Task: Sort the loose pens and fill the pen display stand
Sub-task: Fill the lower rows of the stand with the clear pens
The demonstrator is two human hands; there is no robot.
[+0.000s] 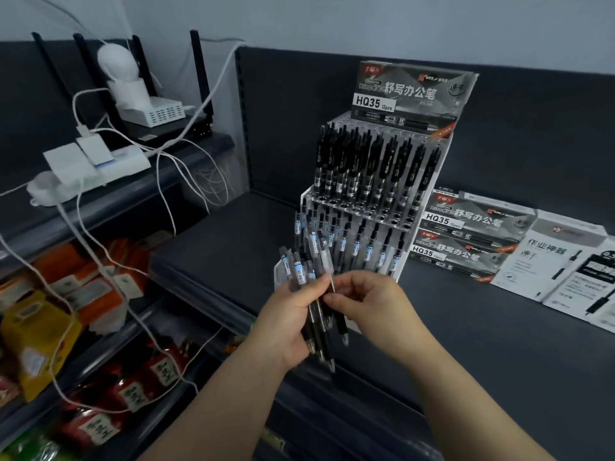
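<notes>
left hand (pixel 289 316) clamped round pen bundle (pixel 307 266), fanned for picking | right hand (pixel 371 302) pinched one pen (pixel 341 326); likely drawing it out | display stand (pixel 366 201) just behind; within reach

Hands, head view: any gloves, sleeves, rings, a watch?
Nothing worn that shows. The left hand and right hand have no gloves, rings or watch. The left forearm and right forearm have no sleeve in view down to the frame's edge.
</notes>
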